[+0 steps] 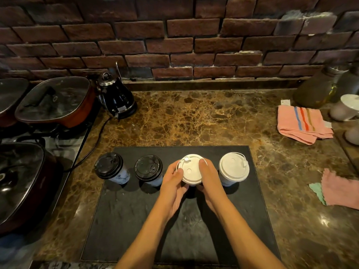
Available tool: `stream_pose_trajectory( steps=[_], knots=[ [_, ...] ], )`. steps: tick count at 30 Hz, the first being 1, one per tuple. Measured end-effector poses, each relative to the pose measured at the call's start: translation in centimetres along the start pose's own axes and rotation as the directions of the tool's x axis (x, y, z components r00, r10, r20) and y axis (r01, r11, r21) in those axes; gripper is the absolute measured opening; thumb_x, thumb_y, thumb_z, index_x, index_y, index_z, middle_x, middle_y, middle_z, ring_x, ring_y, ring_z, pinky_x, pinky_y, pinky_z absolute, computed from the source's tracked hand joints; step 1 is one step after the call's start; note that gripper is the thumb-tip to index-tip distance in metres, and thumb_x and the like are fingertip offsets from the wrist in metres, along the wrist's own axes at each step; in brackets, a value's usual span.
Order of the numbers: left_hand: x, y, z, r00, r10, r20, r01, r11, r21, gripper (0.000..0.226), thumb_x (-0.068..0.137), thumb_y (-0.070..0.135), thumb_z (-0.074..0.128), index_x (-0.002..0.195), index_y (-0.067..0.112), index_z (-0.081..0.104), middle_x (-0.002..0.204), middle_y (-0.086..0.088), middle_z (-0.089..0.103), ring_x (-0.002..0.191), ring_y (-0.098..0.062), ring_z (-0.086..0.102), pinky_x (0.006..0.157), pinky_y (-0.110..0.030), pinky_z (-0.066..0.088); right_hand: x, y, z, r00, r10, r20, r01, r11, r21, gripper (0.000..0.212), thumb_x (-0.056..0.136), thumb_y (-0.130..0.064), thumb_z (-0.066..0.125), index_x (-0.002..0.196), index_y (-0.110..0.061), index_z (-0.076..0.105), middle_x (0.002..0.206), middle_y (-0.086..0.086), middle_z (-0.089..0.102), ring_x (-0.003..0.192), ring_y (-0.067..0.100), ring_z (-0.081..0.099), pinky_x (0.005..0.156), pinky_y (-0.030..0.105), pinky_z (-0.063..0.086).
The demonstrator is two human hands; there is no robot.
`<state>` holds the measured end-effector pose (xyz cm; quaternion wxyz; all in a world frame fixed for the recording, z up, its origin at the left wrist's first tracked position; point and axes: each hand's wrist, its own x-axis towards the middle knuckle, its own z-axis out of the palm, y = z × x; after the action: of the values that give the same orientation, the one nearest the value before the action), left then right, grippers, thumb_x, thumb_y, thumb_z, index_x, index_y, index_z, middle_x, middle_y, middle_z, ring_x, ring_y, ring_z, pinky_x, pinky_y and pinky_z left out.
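Forearms point(153, 233) are reaching over black mat point(120, 220); left hand point(172, 179) and right hand point(209, 176) are gripping white-lidded cup point(191, 170), fingers curled round it. Thumbs should be pressing lid rim down evenly.

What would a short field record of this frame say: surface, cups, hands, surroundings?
surface: black mat on marbled counter
row, left to right: black-lidded cup, second black-lidded cup, third cup, white-lidded cup
third cup: white lid, held by both hands
left hand: grips third cup, thumb on lid
right hand: grips its other side
surroundings: kettle, striped towel
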<state>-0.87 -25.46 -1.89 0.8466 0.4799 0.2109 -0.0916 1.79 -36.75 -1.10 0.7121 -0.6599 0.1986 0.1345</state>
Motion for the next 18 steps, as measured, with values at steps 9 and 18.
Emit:
stream_pose_trajectory(
  steps=[9, 18],
  knots=[
    [1.9, -1.0, -0.3, 0.993, -0.056, -0.1, 0.06, 0.998, 0.03, 0.025, 0.103, 0.014, 0.049, 0.126, 0.016, 0.06, 0.126, -0.007, 0.07, 0.117, -0.025, 0.065, 0.104, -0.054, 0.048, 1.2, -1.5, -0.4, 0.945, 0.327, 0.001, -0.322, 0.931, 0.172, 0.031, 0.103, -0.027, 0.043, 0.119, -0.008, 0.061, 0.131, 0.029, 0.06, 0.113, 0.046, 0.06, 0.098, 0.052, 0.047],
    [1.6, -1.3, -0.2, 0.987, -0.059, -0.149, 0.071, 0.995, 0.074, 0.026, 0.103, 0.018, 0.051, 0.126, 0.019, 0.062, 0.126, -0.003, 0.071, 0.118, -0.019, 0.065, 0.098, -0.042, 0.052, 0.7, 0.0, -0.9, 0.971, 0.23, 0.06, -0.237, 0.955, 0.18, 0.031, 0.104, -0.033, 0.042, 0.125, -0.018, 0.061, 0.121, 0.008, 0.069, 0.105, 0.018, 0.067, 0.096, 0.047, 0.054]
  ],
)
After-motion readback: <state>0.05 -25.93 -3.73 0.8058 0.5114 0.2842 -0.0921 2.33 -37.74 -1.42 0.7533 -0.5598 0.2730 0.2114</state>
